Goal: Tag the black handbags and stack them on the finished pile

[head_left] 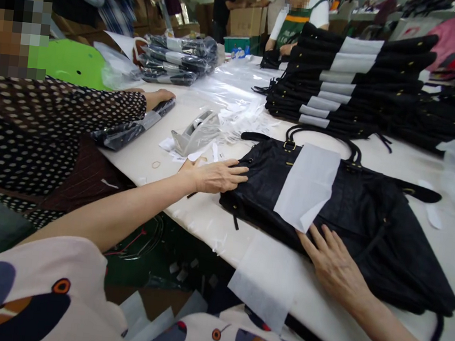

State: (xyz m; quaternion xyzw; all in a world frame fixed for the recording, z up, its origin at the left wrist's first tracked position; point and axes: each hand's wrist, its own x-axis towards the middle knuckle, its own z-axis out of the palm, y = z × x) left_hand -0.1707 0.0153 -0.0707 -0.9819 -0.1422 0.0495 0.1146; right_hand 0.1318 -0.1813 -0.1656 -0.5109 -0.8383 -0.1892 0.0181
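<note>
At the far left of the frame a co-worker in a dotted sleeve (pixel 55 122) reaches across the white table (pixel 191 210), that person's hand (pixel 160 98) lying flat on a plastic-wrapped black bundle (pixel 130 129). Behind it, upper left of centre, wrapped bundles sit in a pile (pixel 177 58). A clear tape dispenser (pixel 197 131) stands just right of the bundle, with paper scraps scattered about it.

Lower, left of centre, the left hand (pixel 217 176) lies palm down, fingers stretched nearly straight and close together, their tips pressing the left edge of a black bag (pixel 360 215); it grips nothing. The bag lies flat across the middle and right of the frame, handles toward the top, with a white paper sheet (pixel 308 186) folded across its middle.

The right hand (pixel 335 264), lower right of centre, is flat with fingers spread a little, fingertips touching the bag's near edge just below the sheet's lower corner; nothing is clasped. Another white sheet (pixel 267 281) hangs over the table's near edge beside it.

Upper right, a stack of black bags (pixel 341 79) with white paper bands rises.
</note>
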